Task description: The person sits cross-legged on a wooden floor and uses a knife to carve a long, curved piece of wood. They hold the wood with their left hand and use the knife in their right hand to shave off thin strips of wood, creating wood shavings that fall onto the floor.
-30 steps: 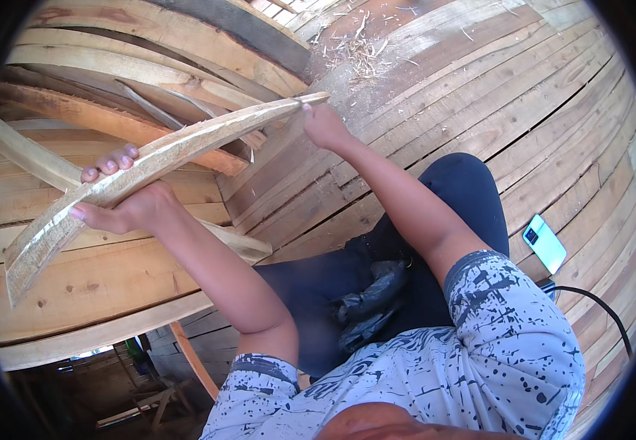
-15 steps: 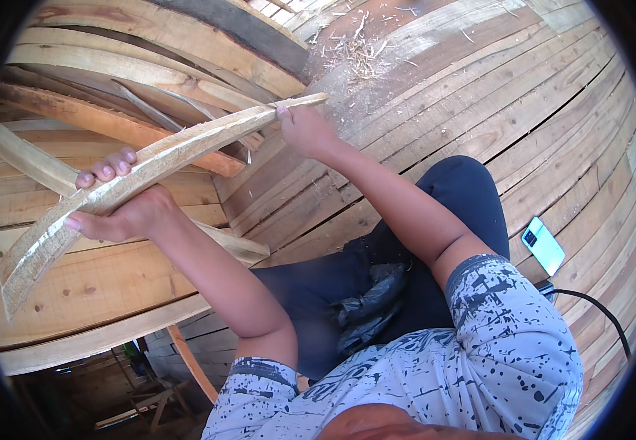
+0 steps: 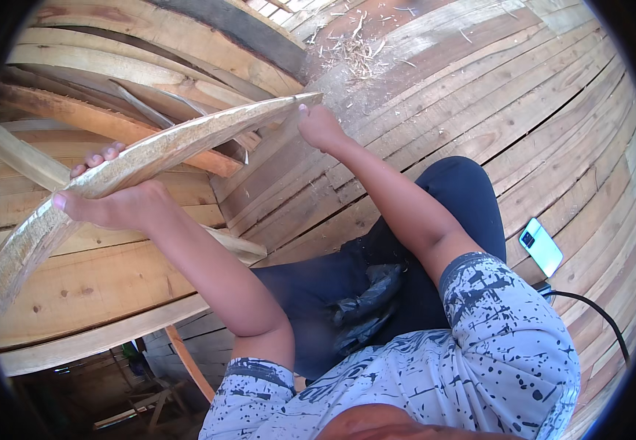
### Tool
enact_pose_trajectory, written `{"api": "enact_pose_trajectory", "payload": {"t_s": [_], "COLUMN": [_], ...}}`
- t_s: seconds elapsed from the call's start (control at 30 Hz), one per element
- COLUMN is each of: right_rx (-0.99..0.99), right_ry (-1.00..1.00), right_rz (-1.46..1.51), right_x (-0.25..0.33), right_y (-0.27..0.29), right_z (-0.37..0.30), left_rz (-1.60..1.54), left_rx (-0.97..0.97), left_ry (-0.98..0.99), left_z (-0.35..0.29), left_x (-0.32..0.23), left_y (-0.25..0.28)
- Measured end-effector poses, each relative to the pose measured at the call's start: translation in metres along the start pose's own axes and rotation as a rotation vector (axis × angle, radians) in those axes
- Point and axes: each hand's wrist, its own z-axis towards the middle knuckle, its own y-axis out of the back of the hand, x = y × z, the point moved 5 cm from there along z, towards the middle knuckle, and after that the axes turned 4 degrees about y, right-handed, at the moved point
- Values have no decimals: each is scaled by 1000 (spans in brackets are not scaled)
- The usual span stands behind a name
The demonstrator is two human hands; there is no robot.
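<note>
A long curved wooden board (image 3: 178, 139) is held up in front of me, slanting from the lower left to the upper right. Its pale, rough-cut broad face is toward me, and both ends narrow. My left hand (image 3: 116, 202) grips it left of its middle, thumb along the near side and fingertips showing over the far edge. Close to the board's far tip is my right hand (image 3: 323, 130), closed, with its thumb against the lower edge; its other fingers are mostly hidden.
Curved timbers (image 3: 134, 62) are stacked at the upper left beside a planked surface (image 3: 112, 293). Wood shavings (image 3: 358, 55) lie on the plank floor (image 3: 435, 117). A light-blue phone (image 3: 541, 248) rests at right near a black cable (image 3: 596, 304). Dark crumpled plastic (image 3: 369, 301) lies on my lap.
The board has rolled so that more of its broad face shows, and its near end has risen slightly. My right hand has shifted a little right, toward the tip.
</note>
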Motion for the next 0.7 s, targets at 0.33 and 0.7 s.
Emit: {"api": "enact_pose_trajectory", "payload": {"t_s": [0.33, 0.7], "right_rx": [-18, 38], "right_ry": [214, 458], "right_rz": [-48, -131], "right_x": [45, 68], "right_y": [-10, -15], "right_z": [-18, -26], "left_rz": [-53, -92], "left_rx": [3, 62], "left_ry": [42, 15], "left_z": [6, 12], "left_x": [1, 4], "left_y": [16, 24]}}
